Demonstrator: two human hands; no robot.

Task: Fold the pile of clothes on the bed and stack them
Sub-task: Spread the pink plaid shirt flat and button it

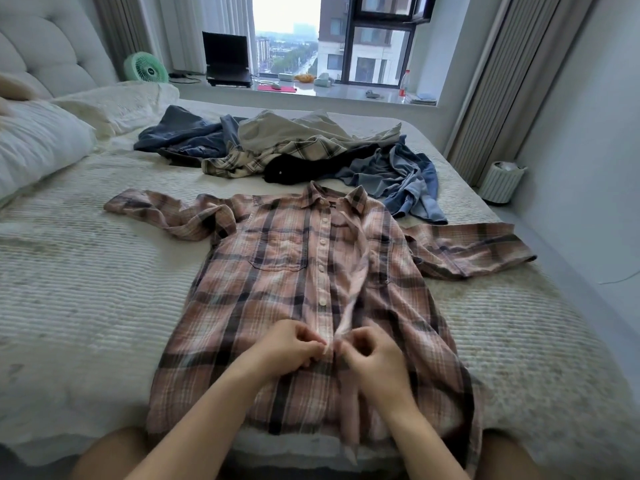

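On the bed [86,306], plaid shirt [277,292] lies lengthwise, collar toward window [287,29].

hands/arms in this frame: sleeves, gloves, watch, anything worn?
Nothing worn that shows. The left hand and right hand are bare, without gloves, rings or a watch. Both forearms are bare up to the bottom of the picture, with no sleeve in view.

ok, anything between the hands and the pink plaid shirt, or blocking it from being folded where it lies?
Nothing visible. Both the left hand and right hand already pinch the pink plaid shirt at its button placket. It lies spread on the bed; the unfolded pile sits behind its collar.
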